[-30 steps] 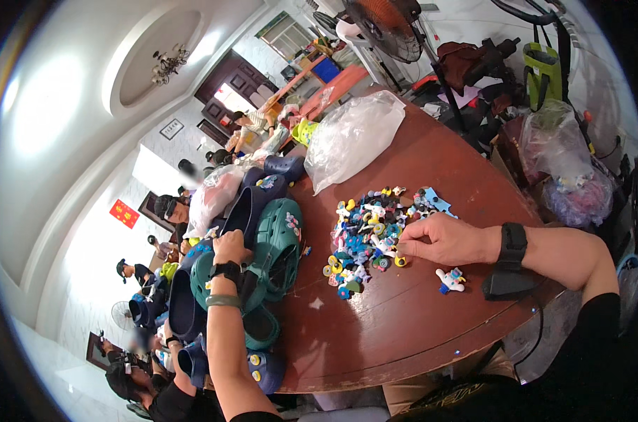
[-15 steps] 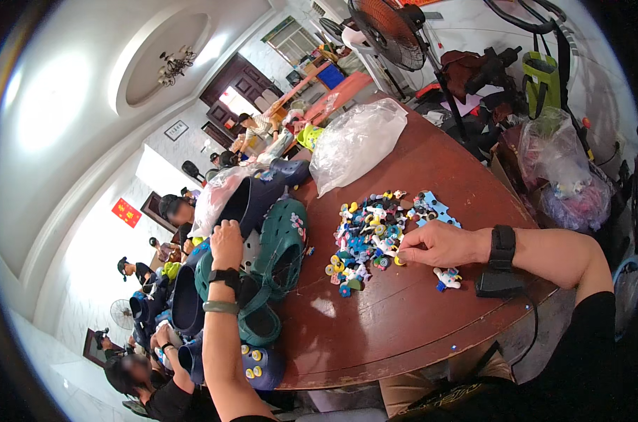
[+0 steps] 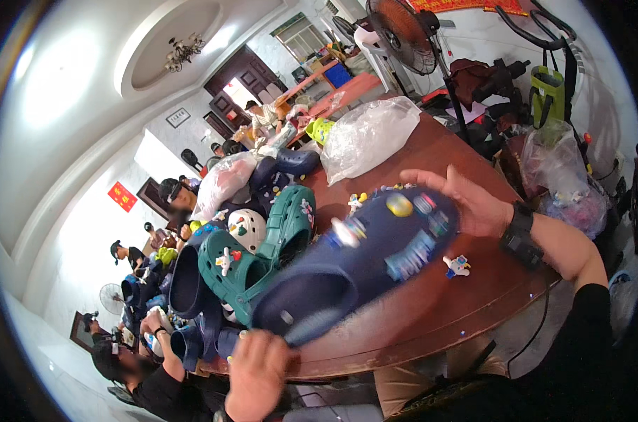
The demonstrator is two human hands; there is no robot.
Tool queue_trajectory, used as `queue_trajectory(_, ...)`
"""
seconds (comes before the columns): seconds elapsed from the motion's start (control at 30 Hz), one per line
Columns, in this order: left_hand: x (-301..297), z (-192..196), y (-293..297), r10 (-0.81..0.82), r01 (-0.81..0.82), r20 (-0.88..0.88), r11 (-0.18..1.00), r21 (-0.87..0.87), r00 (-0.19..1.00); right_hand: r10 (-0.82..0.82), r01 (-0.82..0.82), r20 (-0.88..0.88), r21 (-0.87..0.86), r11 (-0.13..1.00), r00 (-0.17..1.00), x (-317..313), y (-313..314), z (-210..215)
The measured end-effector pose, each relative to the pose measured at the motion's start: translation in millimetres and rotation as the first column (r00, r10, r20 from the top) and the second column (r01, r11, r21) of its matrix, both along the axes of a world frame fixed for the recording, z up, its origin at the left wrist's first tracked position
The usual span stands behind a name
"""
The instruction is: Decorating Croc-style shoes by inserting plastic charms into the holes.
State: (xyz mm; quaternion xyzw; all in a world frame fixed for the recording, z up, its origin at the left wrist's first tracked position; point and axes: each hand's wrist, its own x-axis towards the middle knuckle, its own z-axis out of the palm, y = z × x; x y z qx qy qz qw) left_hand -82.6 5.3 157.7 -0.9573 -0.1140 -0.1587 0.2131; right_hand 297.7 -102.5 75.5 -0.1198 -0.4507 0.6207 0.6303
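Observation:
A navy clog (image 3: 361,274), smeared by motion, is held up slantwise over the table, with several charms on its toe part. My right hand (image 3: 477,200) grips the toe end, its fingers stretched along the far edge; the thumb is hidden. At the heel, my left hand (image 3: 259,366) is curled against the clog, its fingers blurred. A pair of green clogs (image 3: 291,232) lies just left of the navy one, with a white clog (image 3: 247,228) beside them. Behind the navy toe, most of the charm pile is hidden. One white charm figure (image 3: 457,266) lies below my right hand.
A clear plastic bag (image 3: 368,137) rests at the table's far side. More navy clogs (image 3: 185,285) are heaped at the left, near people at work. A standing fan (image 3: 407,35) is beyond the table; a black cable (image 3: 540,330) hangs off the right edge.
The navy clog has come up over the table between my hands, covering the charm pile. My right hand has left the charms for the toe; my left hand has moved down and nearer, away from the heap.

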Motion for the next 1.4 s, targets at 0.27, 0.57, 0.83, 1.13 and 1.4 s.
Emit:
queue_trajectory(0.27,-31,-43,-22,0.124,-0.112,0.013,0.932,-0.345,0.992,-0.008,0.155,0.7,-0.147,0.977,0.714,-25,-7,1)
queue_trajectory(0.57,11,-94,-15,-0.048,0.138,0.264,0.933,-0.333,0.963,0.245,0.1,0.954,-0.264,0.959,0.17,-34,-10,0)
queue_trajectory(0.83,31,-148,-34,0.165,-0.005,0.64,0.97,-0.243,0.751,0.163,0.348,0.986,-0.16,0.924,0.021,-18,2,2)
queue_trajectory(1.13,41,-170,-21,0.151,0.112,0.743,0.95,-0.291,0.652,-0.285,0.485,0.936,0.155,0.861,0.206,-10,17,-34)
queue_trajectory(1.4,46,-160,-26,0.175,0.109,0.712,0.936,-0.334,0.68,-0.304,0.422,0.934,0.204,0.884,0.185,-16,17,-45)
